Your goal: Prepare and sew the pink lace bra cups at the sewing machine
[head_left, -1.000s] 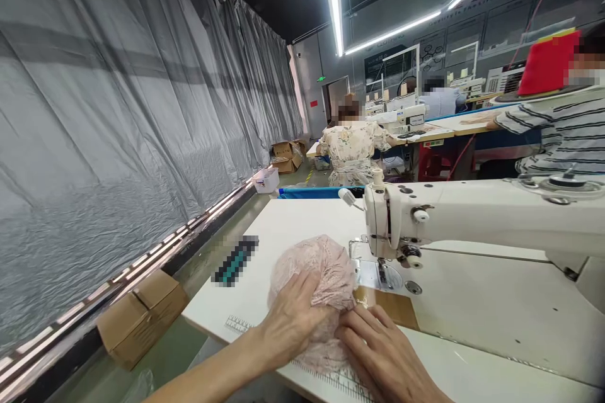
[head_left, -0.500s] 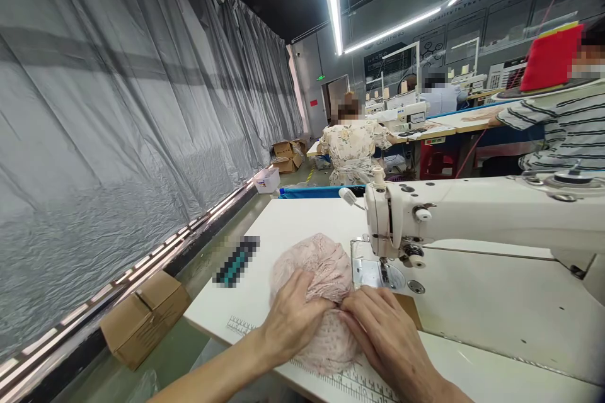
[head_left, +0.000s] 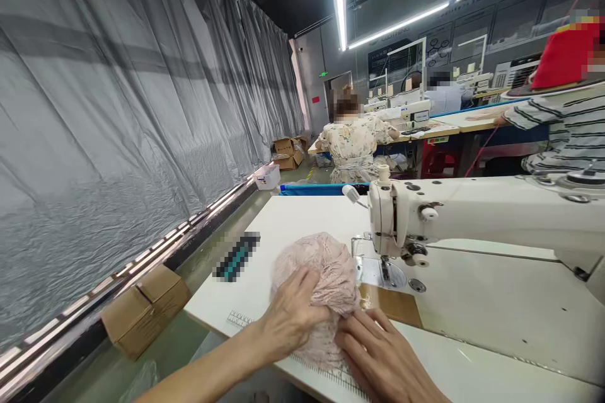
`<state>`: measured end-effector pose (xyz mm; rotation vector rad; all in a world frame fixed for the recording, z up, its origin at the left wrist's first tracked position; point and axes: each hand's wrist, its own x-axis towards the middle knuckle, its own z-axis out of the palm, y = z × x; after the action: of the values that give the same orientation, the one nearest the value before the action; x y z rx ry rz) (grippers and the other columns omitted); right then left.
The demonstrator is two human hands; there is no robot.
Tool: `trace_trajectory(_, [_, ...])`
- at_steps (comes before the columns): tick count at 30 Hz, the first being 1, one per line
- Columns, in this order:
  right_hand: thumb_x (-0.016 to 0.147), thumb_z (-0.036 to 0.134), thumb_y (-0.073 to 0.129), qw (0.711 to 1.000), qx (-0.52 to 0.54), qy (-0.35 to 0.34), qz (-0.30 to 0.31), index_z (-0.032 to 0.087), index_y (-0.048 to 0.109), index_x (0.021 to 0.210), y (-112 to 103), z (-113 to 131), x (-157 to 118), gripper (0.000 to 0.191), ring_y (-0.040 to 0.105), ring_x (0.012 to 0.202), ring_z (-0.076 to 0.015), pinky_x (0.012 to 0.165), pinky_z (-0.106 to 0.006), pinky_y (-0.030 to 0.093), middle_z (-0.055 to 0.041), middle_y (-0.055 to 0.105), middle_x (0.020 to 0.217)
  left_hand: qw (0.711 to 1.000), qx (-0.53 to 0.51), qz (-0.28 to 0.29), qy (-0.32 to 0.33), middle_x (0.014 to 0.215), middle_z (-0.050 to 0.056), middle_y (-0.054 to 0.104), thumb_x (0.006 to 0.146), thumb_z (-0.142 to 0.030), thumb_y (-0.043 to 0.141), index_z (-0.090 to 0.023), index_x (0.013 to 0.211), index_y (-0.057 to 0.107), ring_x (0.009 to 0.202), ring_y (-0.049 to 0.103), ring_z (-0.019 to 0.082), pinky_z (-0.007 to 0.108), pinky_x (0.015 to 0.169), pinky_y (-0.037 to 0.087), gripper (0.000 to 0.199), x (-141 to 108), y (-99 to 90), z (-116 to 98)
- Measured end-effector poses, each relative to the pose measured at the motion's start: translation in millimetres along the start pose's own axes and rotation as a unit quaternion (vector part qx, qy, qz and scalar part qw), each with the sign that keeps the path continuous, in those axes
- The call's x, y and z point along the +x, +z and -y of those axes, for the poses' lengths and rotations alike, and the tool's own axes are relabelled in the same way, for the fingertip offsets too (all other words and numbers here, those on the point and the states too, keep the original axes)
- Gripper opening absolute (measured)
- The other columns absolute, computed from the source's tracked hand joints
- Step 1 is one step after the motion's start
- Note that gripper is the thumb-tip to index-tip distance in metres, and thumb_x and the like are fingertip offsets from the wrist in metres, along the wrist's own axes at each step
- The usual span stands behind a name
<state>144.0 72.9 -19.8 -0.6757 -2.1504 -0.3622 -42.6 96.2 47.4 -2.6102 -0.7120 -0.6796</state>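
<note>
The rumpled, rounded bundle of thin fabric (head_left: 326, 258) is pale pink, with a fine, whitish mottling. The smooth, flat bench (head_left: 302, 213) is white, printed with black ruler markings (head_left: 239, 319). The long-armed sewing machine (head_left: 482, 208) is off-white; the flat, shiny needle plate (head_left: 370, 273) is silver, and the rectangular panel (head_left: 394, 307) is golden brown. A blurred oblong object (head_left: 237, 258) is black with a teal middle. The tall, hanging curtain (head_left: 142, 113) is silvery grey, crossed by a darker band. One person's dress (head_left: 352, 143) is cream with a floral print; another's top (head_left: 570, 124) is white with dark stripes.
</note>
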Motion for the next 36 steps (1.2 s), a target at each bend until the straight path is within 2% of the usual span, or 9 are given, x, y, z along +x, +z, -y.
trace_trajectory(3, [0.088, 0.008, 0.041, 1.0, 0.004, 0.005, 0.0, 0.019, 0.051, 0.08, -3.9, 0.0, 1.0, 0.017, 0.049, 0.069, -0.0169, 0.069, -0.033, 0.028, 0.0004, 0.056, 0.075, 1.0, -0.004, -0.003, 0.005, 0.087, 0.006, 0.041, 0.082, 0.0, 0.039, -0.017, 0.09, 0.062, 0.079, 0.044, 0.019, 0.028, 0.062, 0.036, 0.03, -1.7, -3.5, -1.8])
trace_trajectory(6, [0.085, 0.014, 0.046, 1.0, -0.016, 0.007, -0.01, 0.019, 0.053, 0.081, 1.2, 1.5, 0.1, 0.009, 0.05, 0.074, -0.0198, 0.072, -0.035, 0.029, -0.0015, 0.058, 0.079, 0.999, -0.01, -0.026, 0.016, 0.088, 0.006, 0.042, 0.077, 0.004, 0.038, -0.016, 0.09, 0.06, 0.078, 0.044, 0.018, 0.027, 0.061, 0.035, 0.032, -2.9, -7.3, -2.7])
trace_trajectory(11, [0.079, 0.002, 0.041, 1.0, -0.017, 0.005, -0.024, 0.019, 0.053, 0.075, 7.3, 2.5, 2.4, 0.021, 0.047, 0.068, -0.019, 0.069, -0.035, 0.029, -0.0018, 0.057, 0.072, 0.999, -0.03, -0.037, 0.018, 0.086, 0.005, 0.043, 0.077, 0.004, 0.038, -0.015, 0.086, 0.059, 0.077, 0.044, 0.018, 0.027, 0.061, 0.035, 0.03, -0.9, -12.8, 3.3])
trace_trajectory(15, [0.087, 0.008, 0.041, 1.0, 0.024, 0.018, 0.0, 0.019, 0.054, 0.079, -2.9, -0.3, 8.0, 0.019, 0.05, 0.072, -0.0177, 0.071, -0.034, 0.03, -0.0006, 0.057, 0.074, 0.998, -0.052, -0.027, -0.011, 0.086, 0.005, 0.044, 0.079, 0.004, 0.037, -0.015, 0.084, 0.061, 0.079, 0.047, 0.019, 0.027, 0.061, 0.036, 0.031, 0.0, -16.1, 5.9])
trace_trajectory(22, [0.094, 0.009, 0.033, 0.999, 0.05, -0.003, 0.016, 0.019, 0.054, 0.083, -7.1, -9.0, 12.1, 0.025, 0.052, 0.072, -0.0181, 0.064, -0.032, 0.032, -0.0026, 0.06, 0.076, 0.998, -0.043, 0.024, -0.025, 0.088, 0.007, 0.046, 0.078, 0.002, 0.039, -0.018, 0.088, 0.062, 0.081, 0.048, 0.021, 0.029, 0.065, 0.039, 0.032, -4.7, -12.7, -2.0])
trace_trajectory(29, [0.091, 0.006, 0.034, 0.999, 0.045, 0.0, 0.014, 0.019, 0.049, 0.086, -6.0, -14.2, 12.5, 0.02, 0.054, 0.069, -0.0181, 0.06, -0.031, 0.038, -0.0048, 0.06, 0.075, 0.993, -0.092, 0.045, -0.053, 0.087, 0.007, 0.047, 0.074, 0.0, 0.043, -0.017, 0.086, 0.063, 0.082, 0.048, 0.021, 0.03, 0.066, 0.04, 0.029, -6.6, -15.0, -1.6])
trace_trajectory(33, [0.087, 0.003, 0.034, 0.999, 0.041, 0.004, 0.005, 0.018, 0.048, 0.086, -6.4, -15.1, 15.6, 0.021, 0.054, 0.067, -0.0183, 0.06, -0.031, 0.04, -0.0059, 0.059, 0.075, 0.986, -0.122, 0.068, -0.088, 0.088, 0.006, 0.047, 0.076, -0.015, 0.059, -0.018, 0.084, 0.063, 0.086, 0.049, 0.023, 0.036, 0.073, 0.043, 0.01, -8.0, -16.9, -2.1])
trace_trajectory(36, [0.087, 0.004, 0.034, 0.999, 0.043, 0.01, -0.007, 0.019, 0.048, 0.085, -6.9, -14.5, 18.4, 0.02, 0.054, 0.067, -0.0176, 0.06, -0.03, 0.04, -0.0053, 0.06, 0.075, 0.987, -0.12, 0.064, -0.086, 0.096, 0.007, 0.05, 0.072, -0.033, 0.075, -0.021, 0.094, 0.065, 0.09, 0.05, 0.026, 0.041, 0.078, 0.045, 0.027, -8.8, -11.7, -1.8])
